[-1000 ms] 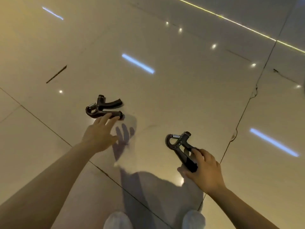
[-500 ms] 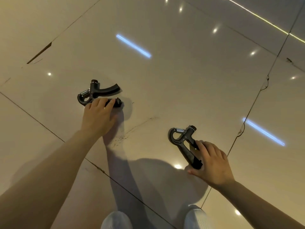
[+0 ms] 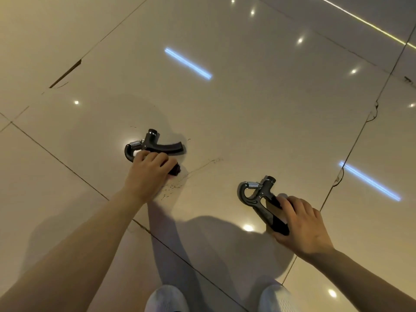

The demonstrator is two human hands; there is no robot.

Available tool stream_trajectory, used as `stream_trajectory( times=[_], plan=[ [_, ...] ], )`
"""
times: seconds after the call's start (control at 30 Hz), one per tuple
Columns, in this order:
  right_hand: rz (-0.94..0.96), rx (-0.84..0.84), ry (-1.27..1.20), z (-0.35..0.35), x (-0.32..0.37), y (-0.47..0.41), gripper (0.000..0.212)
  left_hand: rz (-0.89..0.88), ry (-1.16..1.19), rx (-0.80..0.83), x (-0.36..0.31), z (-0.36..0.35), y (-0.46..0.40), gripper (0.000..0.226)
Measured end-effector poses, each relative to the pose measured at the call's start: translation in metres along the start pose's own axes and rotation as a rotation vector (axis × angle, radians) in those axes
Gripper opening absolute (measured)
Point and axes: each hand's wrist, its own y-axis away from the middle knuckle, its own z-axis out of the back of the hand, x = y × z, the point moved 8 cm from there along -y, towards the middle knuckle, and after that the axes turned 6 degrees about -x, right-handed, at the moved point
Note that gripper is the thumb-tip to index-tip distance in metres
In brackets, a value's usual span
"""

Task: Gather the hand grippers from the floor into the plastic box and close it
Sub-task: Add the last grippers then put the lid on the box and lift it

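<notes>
While both lie on the glossy tiled floor (image 3: 258, 113), each black hand gripper has a hooked end and steel spring. Left hand (image 3: 147, 174) curls around the left gripper (image 3: 155, 147)'s lower handle; right hand (image 3: 301, 226) clasps the right gripper (image 3: 258, 199)'s handles. No box is visible.

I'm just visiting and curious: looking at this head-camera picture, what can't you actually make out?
- Plastic box: nowhere in the head view, so its place and lid state are unknown.
- Left gripper: its lower handle is covered by the left hand.
- Right gripper: one handle is hidden under the right hand.
- Shoes: cut off by the bottom edge.
- Any markings on either gripper: too small to read.
</notes>
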Motion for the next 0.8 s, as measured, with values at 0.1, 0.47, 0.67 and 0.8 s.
stream_trajectory(
  times=[0.1, 0.47, 0.67, 0.8],
  plan=[
    [0.045, -0.016, -0.017, -0.003, 0.0, 0.007, 0.083, -0.132, 0.026, -0.044, -0.026, -0.003, 0.016, 0.042],
    [0.114, -0.03, -0.016, -0.002, -0.005, 0.012, 0.086, -0.22, 0.079, 0.348, -0.046, -0.021, -0.024, 0.088],
    [0.149, -0.143, -0.094, 0.027, 0.004, 0.021, 0.081, -0.252, 0.203, 0.095, -0.065, 0.029, 0.009, 0.072],
    [0.173, -0.246, -0.102, 0.052, 0.013, 0.048, 0.078, -0.223, 0.262, -0.035, -0.094, 0.069, 0.042, 0.066]
  ],
)
